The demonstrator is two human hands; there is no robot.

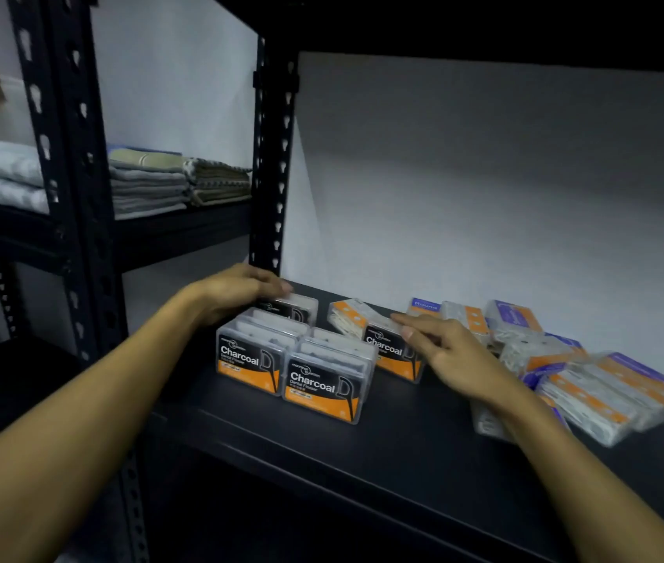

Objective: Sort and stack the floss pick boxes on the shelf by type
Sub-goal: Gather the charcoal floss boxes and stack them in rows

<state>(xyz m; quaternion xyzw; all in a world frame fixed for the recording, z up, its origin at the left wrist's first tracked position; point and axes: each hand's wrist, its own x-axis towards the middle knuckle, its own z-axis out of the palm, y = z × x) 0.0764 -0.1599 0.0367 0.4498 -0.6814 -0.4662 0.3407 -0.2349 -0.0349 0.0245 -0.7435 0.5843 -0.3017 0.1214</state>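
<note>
Two clear Charcoal floss boxes stand side by side on the black shelf, one on the left and one on the right. Behind them, my left hand rests on top of a third Charcoal box at the back left. My right hand reaches with fingers spread onto another Charcoal box in the middle. A white-and-orange box lies tilted behind it. To the right lies a loose heap of purple-and-orange Round floss boxes.
A black upright post stands at the shelf's back left corner, close to my left hand. Folded towels lie on the neighbouring shelf to the left. A grey wall closes the back.
</note>
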